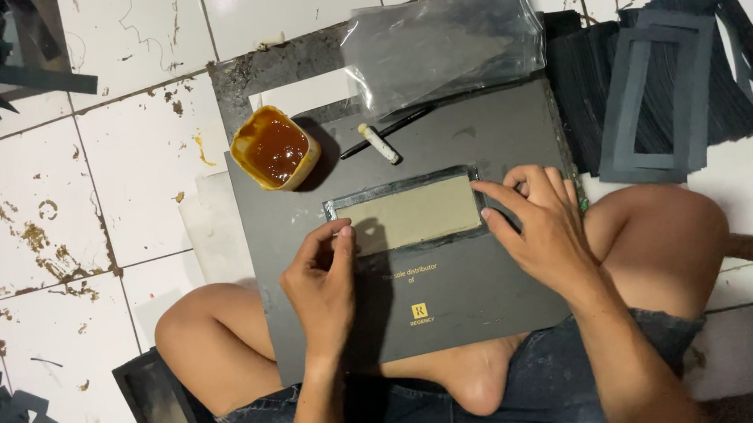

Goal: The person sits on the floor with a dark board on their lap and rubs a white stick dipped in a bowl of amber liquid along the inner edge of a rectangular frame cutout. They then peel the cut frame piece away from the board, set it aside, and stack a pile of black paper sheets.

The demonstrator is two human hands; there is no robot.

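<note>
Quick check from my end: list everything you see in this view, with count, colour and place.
Work board: one, dark grey, on the person's lap.
Framed card: one, tan with dark border, on the board under both hands.
Glue cup: one, yellowish, brown liquid, board's upper left corner.
Brush: one, black handle, white tip, above the card.
Plastic sleeves: clear stack, top centre.
Cut frames: grey-black pile, upper right.
Paper offcuts: dark scraps, lower left and upper left.
Floor tiles: white, stained.
Left hand: fingertips on card's left edge.
Right hand: pressing card's right end.

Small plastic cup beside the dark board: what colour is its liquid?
Amber-brown liquid, head view.
</note>
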